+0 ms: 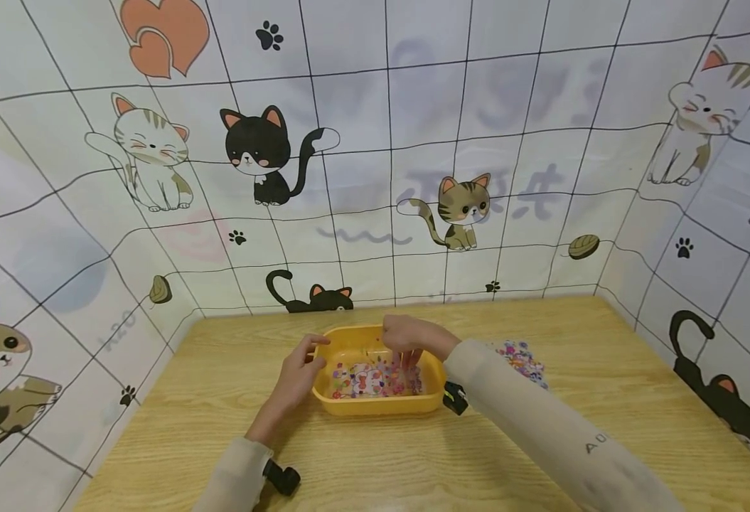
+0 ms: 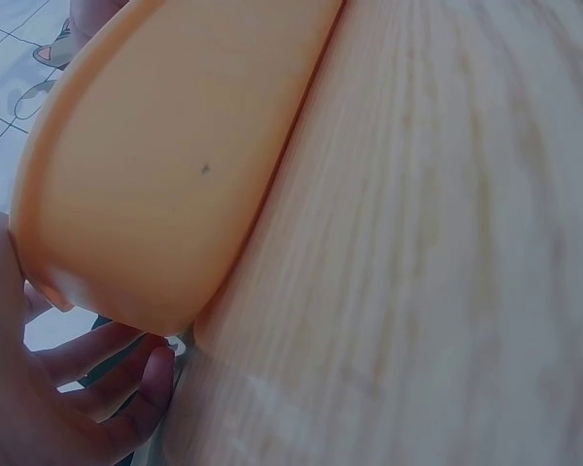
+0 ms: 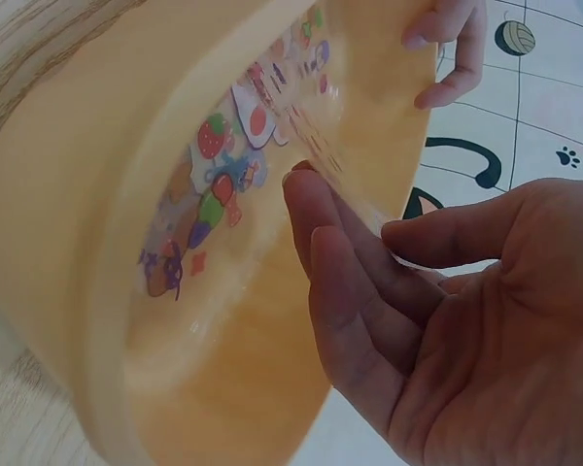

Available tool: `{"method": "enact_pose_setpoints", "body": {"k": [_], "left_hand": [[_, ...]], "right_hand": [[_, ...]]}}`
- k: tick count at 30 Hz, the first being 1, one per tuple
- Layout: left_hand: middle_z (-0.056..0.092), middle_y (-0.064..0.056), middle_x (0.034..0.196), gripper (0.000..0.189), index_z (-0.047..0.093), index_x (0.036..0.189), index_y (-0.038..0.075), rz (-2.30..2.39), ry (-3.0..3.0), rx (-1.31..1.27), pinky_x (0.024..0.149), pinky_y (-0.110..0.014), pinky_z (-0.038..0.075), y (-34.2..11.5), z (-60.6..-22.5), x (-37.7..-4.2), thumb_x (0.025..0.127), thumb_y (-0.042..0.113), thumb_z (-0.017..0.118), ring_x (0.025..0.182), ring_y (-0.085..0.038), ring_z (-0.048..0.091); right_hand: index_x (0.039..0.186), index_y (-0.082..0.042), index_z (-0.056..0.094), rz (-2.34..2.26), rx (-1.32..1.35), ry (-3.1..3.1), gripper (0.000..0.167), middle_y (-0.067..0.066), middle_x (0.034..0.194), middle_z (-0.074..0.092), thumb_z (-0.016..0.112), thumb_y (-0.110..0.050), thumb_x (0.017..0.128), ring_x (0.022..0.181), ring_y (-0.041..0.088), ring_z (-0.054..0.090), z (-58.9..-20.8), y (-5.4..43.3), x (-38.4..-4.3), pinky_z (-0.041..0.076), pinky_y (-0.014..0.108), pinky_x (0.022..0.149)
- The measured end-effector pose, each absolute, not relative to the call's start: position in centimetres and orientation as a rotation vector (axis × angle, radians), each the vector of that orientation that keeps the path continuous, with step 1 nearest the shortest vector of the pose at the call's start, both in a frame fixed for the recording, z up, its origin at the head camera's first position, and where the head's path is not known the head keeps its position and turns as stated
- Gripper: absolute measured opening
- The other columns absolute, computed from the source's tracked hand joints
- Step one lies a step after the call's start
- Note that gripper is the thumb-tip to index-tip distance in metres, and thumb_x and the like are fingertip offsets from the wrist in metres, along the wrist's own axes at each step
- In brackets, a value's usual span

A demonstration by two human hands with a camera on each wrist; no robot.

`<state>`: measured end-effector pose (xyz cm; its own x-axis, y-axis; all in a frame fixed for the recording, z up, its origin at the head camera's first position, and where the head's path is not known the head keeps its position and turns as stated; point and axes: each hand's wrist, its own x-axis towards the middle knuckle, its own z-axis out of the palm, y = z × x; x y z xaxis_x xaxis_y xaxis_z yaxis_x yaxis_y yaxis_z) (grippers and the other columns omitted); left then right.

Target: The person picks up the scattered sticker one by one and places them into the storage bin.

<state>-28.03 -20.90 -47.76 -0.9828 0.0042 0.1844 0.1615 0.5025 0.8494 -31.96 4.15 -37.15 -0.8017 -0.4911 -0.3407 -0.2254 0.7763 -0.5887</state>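
Note:
A yellow plastic basin (image 1: 384,407) stands on the wooden table, with colourful stickers (image 1: 365,380) strewn over its bottom. My left hand (image 1: 298,371) grips the basin's left end at the rim; from the left wrist view, its fingers (image 2: 126,383) curl beside the outer wall. Over the right part of the basin, my right hand (image 1: 406,336) reaches down inside. Between its thumb and fingers it pinches a thin clear sheet with small coloured prints (image 3: 316,141), seen nearly edge-on in the right wrist view. Strawberry and balloon-like shapes show on the stickers (image 3: 214,136) below.
Another heap of small colourful pieces (image 1: 523,360) lies on the table (image 1: 375,462) right of the basin, partly behind my right sleeve (image 1: 528,412). A cat-printed sheet (image 1: 362,178) with grid lines walls the table at the back and both sides.

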Motion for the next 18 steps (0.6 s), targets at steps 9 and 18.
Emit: {"method": "enact_pose_setpoints", "body": {"k": [9,18], "left_hand": [[0.061,-0.016,0.141,0.033,0.063,0.128,0.017,-1.499,-2.585,-0.136,0.095,-0.045,0.052,-20.96,-47.6,-27.9,0.097,0.008,0.056,0.117,-0.032,0.061],[0.06,-0.015,0.142,0.033,0.062,0.13,0.016,-1.498,-2.588,-0.126,0.098,-0.049,0.053,-20.93,-47.62,-27.86,0.098,0.01,0.055,0.12,-0.034,0.06]], "right_hand": [[0.118,0.003,0.064,-0.626,-0.534,2.525,0.034,0.014,0.078,0.076,0.037,-0.015,0.107,0.062,0.029,0.073,-37.91,3.87,-32.38,0.058,0.035,0.053],[0.109,-0.001,0.072,-0.53,-0.456,2.607,0.027,0.013,0.076,0.077,0.049,-0.016,0.103,0.072,0.032,0.077,-37.7,3.77,-32.28,0.062,0.04,0.064]]}}
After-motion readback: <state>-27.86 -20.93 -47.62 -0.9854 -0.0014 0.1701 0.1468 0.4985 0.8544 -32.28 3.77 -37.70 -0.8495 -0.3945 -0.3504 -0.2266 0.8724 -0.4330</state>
